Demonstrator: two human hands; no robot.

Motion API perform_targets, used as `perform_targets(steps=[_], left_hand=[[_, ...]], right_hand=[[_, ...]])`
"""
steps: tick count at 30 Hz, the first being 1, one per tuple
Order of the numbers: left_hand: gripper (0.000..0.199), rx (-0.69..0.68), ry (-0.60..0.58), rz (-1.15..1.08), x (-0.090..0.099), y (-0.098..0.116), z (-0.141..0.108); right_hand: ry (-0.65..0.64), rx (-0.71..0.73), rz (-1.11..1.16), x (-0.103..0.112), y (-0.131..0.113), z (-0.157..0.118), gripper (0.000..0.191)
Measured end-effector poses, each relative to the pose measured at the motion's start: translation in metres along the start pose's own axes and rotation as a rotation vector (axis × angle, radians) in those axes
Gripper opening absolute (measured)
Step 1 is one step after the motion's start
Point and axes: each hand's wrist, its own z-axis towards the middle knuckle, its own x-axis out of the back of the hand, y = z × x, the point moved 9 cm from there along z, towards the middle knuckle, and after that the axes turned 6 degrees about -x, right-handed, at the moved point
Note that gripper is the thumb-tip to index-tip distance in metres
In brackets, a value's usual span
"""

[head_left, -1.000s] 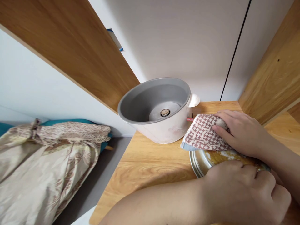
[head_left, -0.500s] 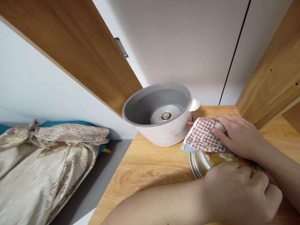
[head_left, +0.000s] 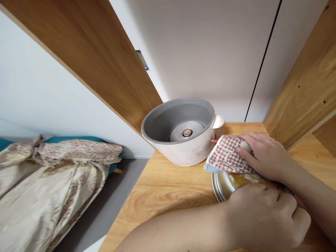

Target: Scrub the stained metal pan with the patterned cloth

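Note:
My right hand (head_left: 267, 154) is closed over a folded cloth (head_left: 228, 154) with a brown-and-white houndstooth pattern, thumb on top. The cloth lies against a round metal pot (head_left: 223, 187), whose upward surface is stained yellowish brown. Curled into a fist, my left hand (head_left: 270, 217) is on the near side of this pot; its fingertips are hidden, as is much of the pot. Just beyond the cloth, to the left, stands a white rice cooker body (head_left: 183, 154) with no lid, grey inside with a round heating plate at the bottom.
Everything stands on a wooden tabletop (head_left: 154, 185). A wooden post (head_left: 105, 59) rises at the left and a wooden panel (head_left: 301, 94) at the right. White panels close off the back. Lower left, a patterned fabric cover (head_left: 52, 189) drapes over something teal above the grey floor.
The view has shifted a little, so the cooker sits slightly lower and further right. My left fist has moved slightly left. My right hand still grips the cloth against the pot.

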Motion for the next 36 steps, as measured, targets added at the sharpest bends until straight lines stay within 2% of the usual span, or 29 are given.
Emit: perform_targets(steps=[3,8,13,18,28,34,36], left_hand=[[0.025,0.013,0.017,0.006,0.001,-0.001,-0.001],[0.025,-0.019,-0.042,0.014,-0.004,0.002,-0.001],[0.024,-0.012,-0.003,0.000,0.001,0.000,0.000],[0.024,-0.013,-0.039,0.011,-0.002,0.001,0.000],[0.025,-0.003,-0.015,0.009,0.001,-0.001,0.001],[0.025,0.006,-0.155,-0.022,-0.010,0.003,-0.001],[0.025,0.023,-0.163,-0.037,-0.010,0.002,-0.001]], right_hand=[[-0.008,-0.007,-0.002,0.000,0.000,0.000,0.042],[-0.009,-0.002,-0.002,-0.001,0.000,0.000,0.043],[-0.004,0.003,-0.009,-0.001,0.000,0.000,0.043],[0.021,0.005,-0.011,0.000,0.001,0.000,0.042],[0.000,-0.003,0.001,-0.003,0.003,0.000,0.045],[-0.003,0.007,0.013,-0.004,0.003,0.001,0.045],[0.001,0.011,0.013,-0.003,0.003,0.002,0.044]])
